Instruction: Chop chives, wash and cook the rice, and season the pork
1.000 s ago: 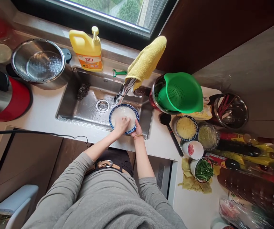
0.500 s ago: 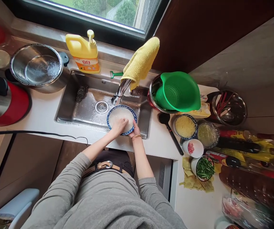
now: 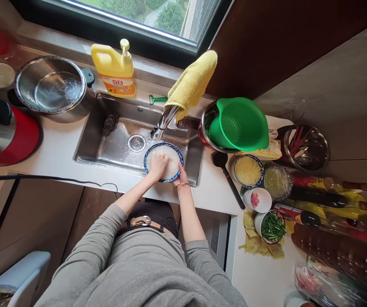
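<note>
A blue-and-white patterned bowl (image 3: 146,154) is held over the front of the metal sink (image 3: 106,147), filled with something white in cloudy water. My left hand (image 3: 159,166) is in the bowl, its fingers curled into the white contents; whatever they grip is hidden. On the right side of the bowl, my right hand (image 3: 181,174) grips the rim, thumb on top and fingers out of sight underneath. Just beyond the bowl is the tap (image 3: 168,117), with a yellow cloth (image 3: 191,83) draped over it.
A steel scrubber (image 3: 109,124) lies in the sink's left part. Behind stand a yellow detergent bottle (image 3: 117,72) and a green peeler (image 3: 156,99). A perforated steel pot (image 3: 52,87) is on the left. Rightward are a green colander (image 3: 241,123), black spatula (image 3: 228,177), several filled bowls and bottles.
My left hand has shifted slightly left and up inside the bowl, its fingers still curled. My right hand keeps its grip on the rim. The camera view has shifted slightly.
</note>
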`<state>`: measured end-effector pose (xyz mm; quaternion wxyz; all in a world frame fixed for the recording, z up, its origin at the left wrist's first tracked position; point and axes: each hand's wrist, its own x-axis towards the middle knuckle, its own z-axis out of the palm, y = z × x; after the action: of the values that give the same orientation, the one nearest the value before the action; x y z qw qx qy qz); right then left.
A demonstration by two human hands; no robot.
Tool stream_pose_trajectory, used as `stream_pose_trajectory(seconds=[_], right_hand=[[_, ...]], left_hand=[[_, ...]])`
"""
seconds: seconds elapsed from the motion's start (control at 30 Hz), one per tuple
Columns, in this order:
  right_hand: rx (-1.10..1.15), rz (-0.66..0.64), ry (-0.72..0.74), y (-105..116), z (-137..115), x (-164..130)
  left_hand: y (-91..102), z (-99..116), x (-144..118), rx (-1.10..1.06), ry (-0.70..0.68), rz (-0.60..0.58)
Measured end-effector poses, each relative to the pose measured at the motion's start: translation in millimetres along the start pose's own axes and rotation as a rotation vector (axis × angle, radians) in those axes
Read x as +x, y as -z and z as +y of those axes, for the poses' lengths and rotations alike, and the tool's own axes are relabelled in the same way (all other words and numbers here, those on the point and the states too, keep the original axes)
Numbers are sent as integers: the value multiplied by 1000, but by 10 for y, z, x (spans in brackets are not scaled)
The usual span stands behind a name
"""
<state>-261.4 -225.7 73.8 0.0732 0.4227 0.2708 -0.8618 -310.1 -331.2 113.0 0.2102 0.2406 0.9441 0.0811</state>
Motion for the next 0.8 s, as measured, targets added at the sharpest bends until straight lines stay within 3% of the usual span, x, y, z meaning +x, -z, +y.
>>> stream_pose_trajectory(seconds=[0.13, 0.47, 0.6, 0.8], right_hand=[[12, -6, -9, 20, 20, 28], [0, -29, 7, -10, 26, 21], [16, -11, 1, -8, 24, 33], [14, -45, -5, 9, 6, 18]], left_hand=[[-4, 18, -23, 17, -65, -5], [-67, 14, -47, -4, 51, 34], [-50, 2, -98, -60, -86, -12], [8, -26, -119, -57, -74, 187]])
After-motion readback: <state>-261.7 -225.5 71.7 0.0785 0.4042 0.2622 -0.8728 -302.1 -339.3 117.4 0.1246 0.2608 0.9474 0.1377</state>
